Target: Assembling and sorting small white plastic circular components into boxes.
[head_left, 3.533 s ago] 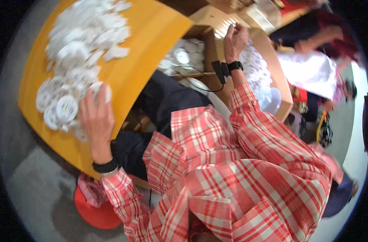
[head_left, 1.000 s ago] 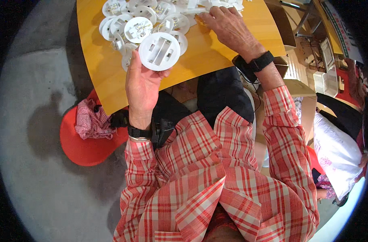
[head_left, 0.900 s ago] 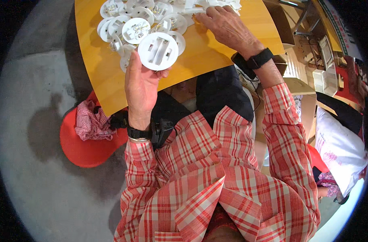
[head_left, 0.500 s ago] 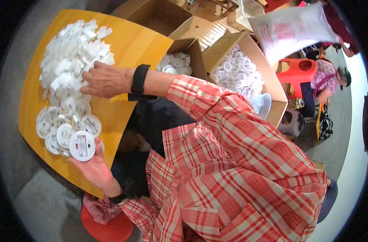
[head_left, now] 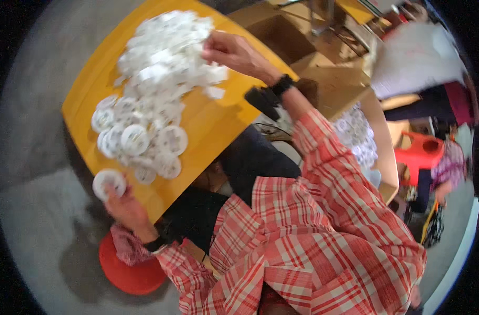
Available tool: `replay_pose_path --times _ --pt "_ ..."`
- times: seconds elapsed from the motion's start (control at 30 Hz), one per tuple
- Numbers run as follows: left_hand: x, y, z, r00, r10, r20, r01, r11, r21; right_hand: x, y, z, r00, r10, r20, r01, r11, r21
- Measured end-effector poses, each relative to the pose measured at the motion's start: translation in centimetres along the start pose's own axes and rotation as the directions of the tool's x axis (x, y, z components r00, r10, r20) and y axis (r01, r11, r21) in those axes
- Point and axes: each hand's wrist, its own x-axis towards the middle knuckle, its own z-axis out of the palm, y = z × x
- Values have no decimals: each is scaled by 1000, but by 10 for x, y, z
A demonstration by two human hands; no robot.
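My left hand grips a round white plastic disc housing over the near-left table corner. The disc is blurred, and my fingers cover part of its face. Just beyond it on the yellow table, several similar round white housings lie heaped, some with metallic parts showing. Behind these spreads a big pile of small white flat pieces. At the pile's right edge is my right hand, fingers closed together; whatever lies between them is hidden or too small to name.
Right of the table stand open cardboard boxes, one filled with white round parts. A red stool with a cloth on it is at lower left. Farther right are a white sack, a red plastic stool and another person.
The view has shifted, so the table appears farther right. My left hand has drawn the disc housing away from the heap, and my right hand has moved to the pile's far right edge.
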Motion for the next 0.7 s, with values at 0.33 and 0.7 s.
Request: replay_pose_path --times 0.33,0.7 --pt "25 -29 -38 999 -52 -6 51 995 -83 -33 38 -51 853 300 -427 -148 924 354" --pt "54 -37 -26 985 136 -109 -150 980 -131 33 108 -41 768 126 -628 142 923 359"
